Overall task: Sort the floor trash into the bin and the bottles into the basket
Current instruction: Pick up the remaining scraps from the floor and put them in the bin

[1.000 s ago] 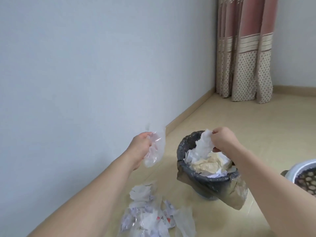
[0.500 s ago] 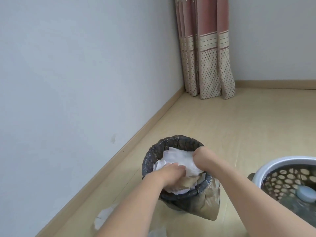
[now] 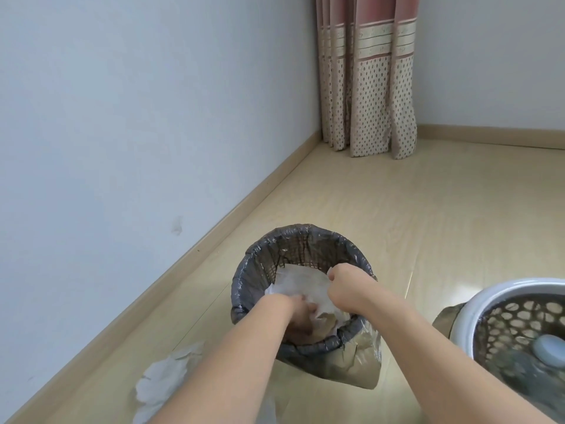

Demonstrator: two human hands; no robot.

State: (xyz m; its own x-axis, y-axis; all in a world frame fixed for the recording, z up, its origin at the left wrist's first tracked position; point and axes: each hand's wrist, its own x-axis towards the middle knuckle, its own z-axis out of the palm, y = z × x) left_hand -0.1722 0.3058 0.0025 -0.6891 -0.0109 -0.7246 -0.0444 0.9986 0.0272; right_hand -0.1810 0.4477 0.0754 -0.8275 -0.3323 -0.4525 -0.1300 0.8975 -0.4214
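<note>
Head view: pushing trash down into the lined bin (image 3: 244,272) at lower centre of the frame.

Reaching into it with both hands: left hand (image 3: 298,315) pressing low on the white paper (image 3: 301,283), fingers mostly hidden, cannot tell spread or together; right hand (image 3: 347,284) curling and pinching the paper's right edge near the rim. Lying at lower left on the floor (image 3: 397,209), 1 clear plastic scrap (image 3: 163,381). Sitting at lower right, white-rimmed basket (image 3: 501,289) holding a bottle with a pale cap (image 3: 548,350).
</note>
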